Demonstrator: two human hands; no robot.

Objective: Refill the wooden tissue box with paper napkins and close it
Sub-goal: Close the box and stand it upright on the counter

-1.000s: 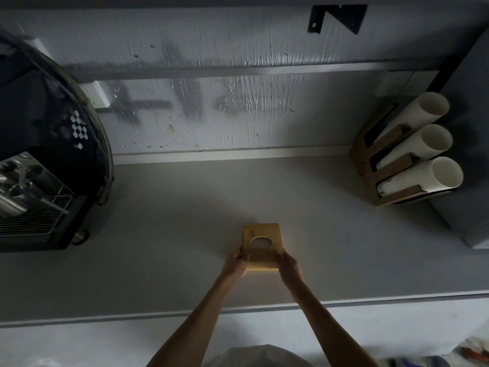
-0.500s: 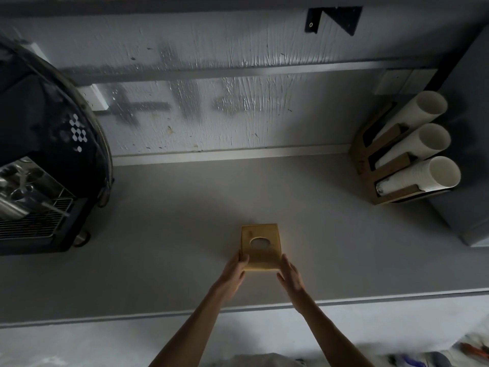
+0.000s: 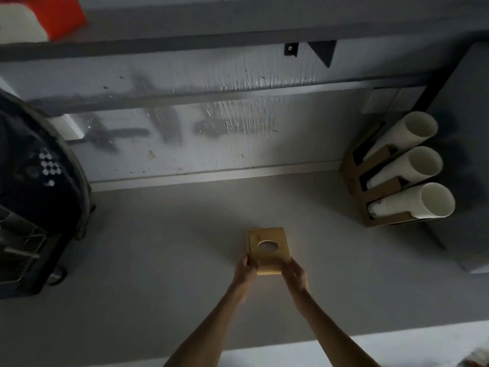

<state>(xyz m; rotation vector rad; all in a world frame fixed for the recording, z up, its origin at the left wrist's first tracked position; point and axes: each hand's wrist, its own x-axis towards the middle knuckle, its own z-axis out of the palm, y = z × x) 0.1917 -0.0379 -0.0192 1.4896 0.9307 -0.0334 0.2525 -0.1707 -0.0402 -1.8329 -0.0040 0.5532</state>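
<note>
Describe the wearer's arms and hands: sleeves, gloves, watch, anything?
The left hand and right hand are ungloved. The forearms behind them are bare down to the frame's bottom edge, with no sleeve in view. No watch, band or ring shows on either, though the light is dim and small items could be missed.

Hands (image 3: 244,271) — grip back on box (image 3: 268,256)

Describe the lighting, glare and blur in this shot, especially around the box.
Head view: dim overall, brightest on the counter around the box, which the left hand and right hand grip at its near corners. Head view: streaky glare on the wall; the machine at left is lost in shadow. Head view: the red thing at top left is blurred.
</note>
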